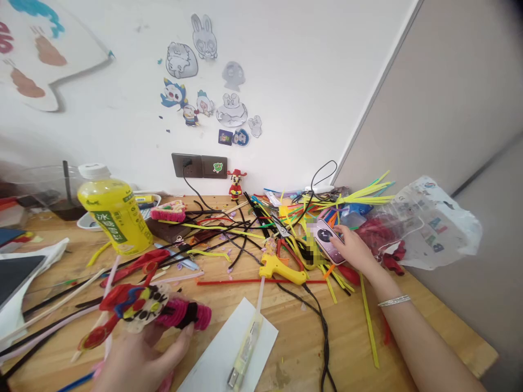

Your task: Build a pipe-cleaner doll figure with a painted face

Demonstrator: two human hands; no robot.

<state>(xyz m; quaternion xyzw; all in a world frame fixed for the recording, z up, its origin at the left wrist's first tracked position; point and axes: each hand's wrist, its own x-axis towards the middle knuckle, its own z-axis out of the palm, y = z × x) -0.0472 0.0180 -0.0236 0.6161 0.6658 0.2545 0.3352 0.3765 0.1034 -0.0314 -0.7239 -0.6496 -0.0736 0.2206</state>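
- The left hand [139, 359] sits low at the near edge of the view. Its grip is closed around a fuzzy pipe cleaner craft [163, 310] that is red, pink and black, with a pale tag with dark letters on it.
- The right hand [353, 250] lies on a pink phone [327, 242]. Its grip is loose, not clamped, and the fingertips [341, 231] touch the phone. A part of the phone edge is blurry.
- A silver bracelet [394, 300] goes around the right wrist.
- A yellow hot glue gun [281, 269] lies just below the phone. Red-handled scissors [288, 250] sit between them, close to the right hand.
- A big messy pile of pipe cleaners [253, 234] spreads across the back of the wooden bench [351, 326]. Black cords [322, 321] snake through it and run toward the near side.
- A sheet of white paper [220, 359] hangs near the front of the bench, just right of the left hand. A glue stick [246, 348] lies on it.
- There is open wood to move in between the paper and the right arm, with only a black cord and a yellow pipe cleaner [370, 321] crossing it.
- A yellow bottle [116, 212] stands at the back left. A plastic bag [433, 223] bunches up at the right edge of the bench, close to a gray wall [449, 81].
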